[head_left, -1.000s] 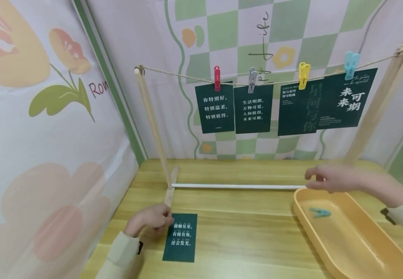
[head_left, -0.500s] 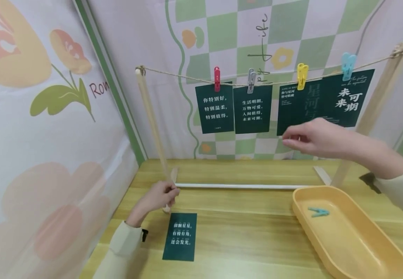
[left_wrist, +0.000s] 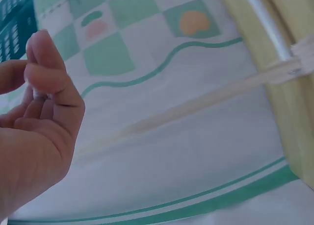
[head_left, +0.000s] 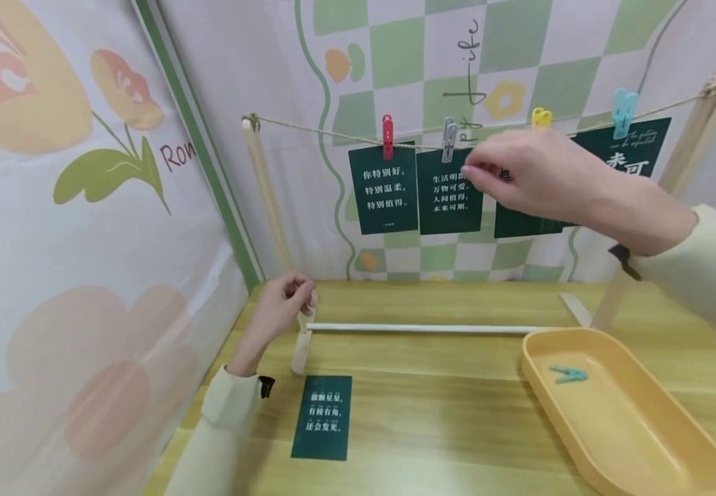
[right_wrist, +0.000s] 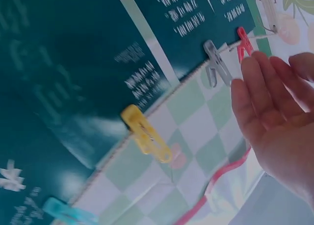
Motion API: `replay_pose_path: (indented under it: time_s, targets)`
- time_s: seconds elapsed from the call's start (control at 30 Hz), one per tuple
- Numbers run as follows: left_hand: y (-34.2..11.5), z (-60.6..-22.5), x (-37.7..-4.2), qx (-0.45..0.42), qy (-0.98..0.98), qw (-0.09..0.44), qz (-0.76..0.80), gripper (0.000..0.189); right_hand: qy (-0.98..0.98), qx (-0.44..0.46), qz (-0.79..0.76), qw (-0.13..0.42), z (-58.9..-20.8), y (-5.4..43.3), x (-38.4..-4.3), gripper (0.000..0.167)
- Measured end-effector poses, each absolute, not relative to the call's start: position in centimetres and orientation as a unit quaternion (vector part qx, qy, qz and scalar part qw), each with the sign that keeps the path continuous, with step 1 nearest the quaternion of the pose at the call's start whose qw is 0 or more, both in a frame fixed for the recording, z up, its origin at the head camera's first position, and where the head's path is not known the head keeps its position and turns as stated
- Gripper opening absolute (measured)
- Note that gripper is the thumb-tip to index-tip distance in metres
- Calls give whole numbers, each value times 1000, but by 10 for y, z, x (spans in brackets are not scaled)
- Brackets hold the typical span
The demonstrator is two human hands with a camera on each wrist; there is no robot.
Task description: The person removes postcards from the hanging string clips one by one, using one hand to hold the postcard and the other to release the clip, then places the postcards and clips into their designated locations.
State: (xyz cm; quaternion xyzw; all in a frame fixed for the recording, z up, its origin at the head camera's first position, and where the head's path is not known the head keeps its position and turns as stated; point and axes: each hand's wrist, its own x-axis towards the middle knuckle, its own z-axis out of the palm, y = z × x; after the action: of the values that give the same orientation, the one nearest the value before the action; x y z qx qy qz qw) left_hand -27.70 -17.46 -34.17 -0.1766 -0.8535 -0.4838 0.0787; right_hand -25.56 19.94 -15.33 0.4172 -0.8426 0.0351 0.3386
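In the head view my right hand [head_left: 538, 172] is raised in front of the hanging cards, near the grey clothespin [head_left: 449, 140]. Its fingers look fairly straight and hold nothing in the right wrist view, close to the grey and red clothespins [right_wrist: 244, 42]. My left hand [head_left: 280, 306] hovers by the left wooden post [head_left: 265, 186], fingers loosely bent with nothing in them. Four-line and three-line dark green cards [head_left: 389, 219] hang from the twine [head_left: 327, 133]. A yellow clothespin [head_left: 541, 117] is partly covered by my right hand. A light blue clothespin [head_left: 624, 114] clips the rightmost card.
A dark green card [head_left: 322, 448] lies on the wooden table [head_left: 432, 413]. At the right stands an orange tray [head_left: 630, 427] with a teal clothespin [head_left: 569, 374] inside. A white rod [head_left: 420, 328] runs low between the posts.
My right hand has risen from beside the tray and moved left to the hanging cards. My left hand has lifted away from the card on the table, up beside the left post.
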Motion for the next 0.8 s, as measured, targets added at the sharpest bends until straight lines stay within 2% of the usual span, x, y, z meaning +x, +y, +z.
replay_pose_path:
  time_s: [0.1, 0.27, 0.57, 0.8]
  targets:
    - [-171, -334, -280, -169, -847, 95, -495, 20, -850, 402, 33, 339, -139, 191, -260, 7]
    - [-158, -324, -286, -159, -840, 112, -506, 22, -881, 359, 35, 305, -121, 178, -271, 19]
    - [-138, -303, -295, -149, -822, 136, -532, 21, -905, 334, 39, 263, -108, 162, -291, 31]
    - [-124, -285, -299, -155, -826, 167, -516, 24, -932, 294, 32, 210, -95, 145, -304, 48]
